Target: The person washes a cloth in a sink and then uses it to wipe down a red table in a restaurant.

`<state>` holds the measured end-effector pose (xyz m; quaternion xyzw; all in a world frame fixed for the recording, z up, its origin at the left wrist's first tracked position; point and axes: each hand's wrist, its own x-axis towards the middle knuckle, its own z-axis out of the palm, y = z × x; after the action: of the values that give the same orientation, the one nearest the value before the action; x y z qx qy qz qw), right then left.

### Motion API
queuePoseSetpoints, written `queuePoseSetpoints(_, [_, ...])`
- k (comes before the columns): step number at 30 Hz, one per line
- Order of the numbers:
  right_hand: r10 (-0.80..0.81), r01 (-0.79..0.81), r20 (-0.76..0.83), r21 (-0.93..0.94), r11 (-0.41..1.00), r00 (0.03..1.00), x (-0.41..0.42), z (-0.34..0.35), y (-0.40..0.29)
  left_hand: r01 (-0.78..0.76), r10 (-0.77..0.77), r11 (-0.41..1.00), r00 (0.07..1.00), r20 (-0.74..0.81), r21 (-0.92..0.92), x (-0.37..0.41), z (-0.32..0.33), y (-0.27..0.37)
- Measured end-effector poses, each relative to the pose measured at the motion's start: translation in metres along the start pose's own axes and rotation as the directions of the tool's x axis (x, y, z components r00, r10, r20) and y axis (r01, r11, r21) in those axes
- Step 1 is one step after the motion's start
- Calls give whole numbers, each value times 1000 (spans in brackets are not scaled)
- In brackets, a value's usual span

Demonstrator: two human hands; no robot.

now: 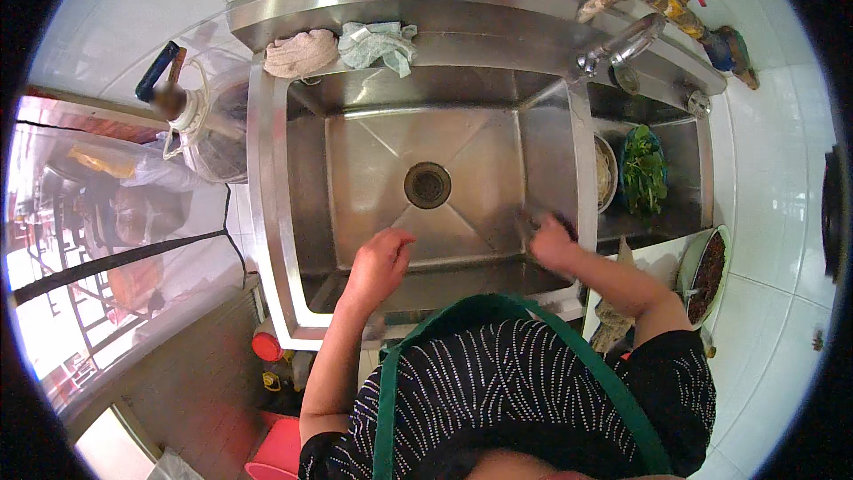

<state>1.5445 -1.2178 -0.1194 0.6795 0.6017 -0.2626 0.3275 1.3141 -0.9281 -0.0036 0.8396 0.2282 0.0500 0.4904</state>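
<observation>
A stainless steel sink basin [373,140] lies before me, with a round drain strainer [428,185] in its floor. My left hand [383,263] hangs over the basin's near side, fingers loosely bent and nothing visible in them. At the basin's near right corner is my right hand [553,243], blurred by motion. Dark, smeared patches show beside its fingers; whether they are a held thing or shadow cannot be made out. On the back ledge lie a pinkish cloth [301,53] and a pale green cloth [378,45].
A chrome faucet [630,43] stands at the back right. The smaller right basin [686,167] holds a basket of leafy greens [645,170] and a partly hidden bowl [605,173]. Right of me is a pale green tub [690,260] of dark red contents. A plastic-covered container [213,127] stands left.
</observation>
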Motion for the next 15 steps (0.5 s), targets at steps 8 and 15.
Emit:
queuePoseSetpoints(8, [7, 65, -75, 904, 423, 997, -37, -100, -47, 129, -66, 970, 955, 291, -206, 0, 58, -5])
queuePoseSetpoints(15, [173, 355, -310, 805, -476, 935, -25, -174, -77, 390, -232, 783, 906, 353, -484, 15, 57, -28])
